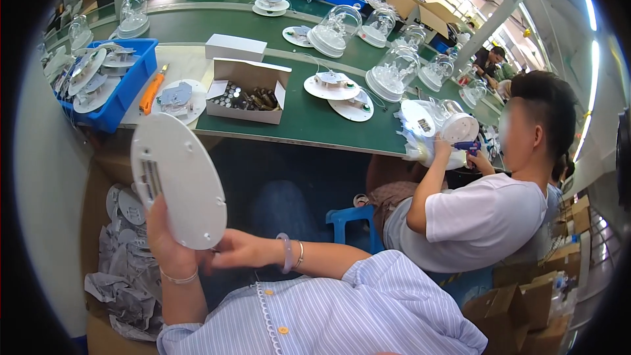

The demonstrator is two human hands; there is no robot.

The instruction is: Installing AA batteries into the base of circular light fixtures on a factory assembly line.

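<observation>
Tilted up in front of me is a round white plastic base (187, 184), with an open battery slot showing metal contacts on its face. My left hand (172, 244) grips it by its lower left edge, thumb on the face beside the slot. At the disc's lower right edge, my right hand (240, 250) has its fingers curled, their tips partly hidden behind the base. What they pinch, if anything, does not show. On the bench ahead, an open white carton (244, 116) holds many small batteries. Another round base (190, 106) with a grey part lies left of it.
An orange-handled tool (152, 94) lies by a blue bin (117, 117) of round bases. Clear domes (393, 69) stand along the green bench (315, 133). At right, a co-worker (480, 213) holds a purple glue gun (468, 146). A cardboard box (92, 223) with wrapped discs sits at lower left.
</observation>
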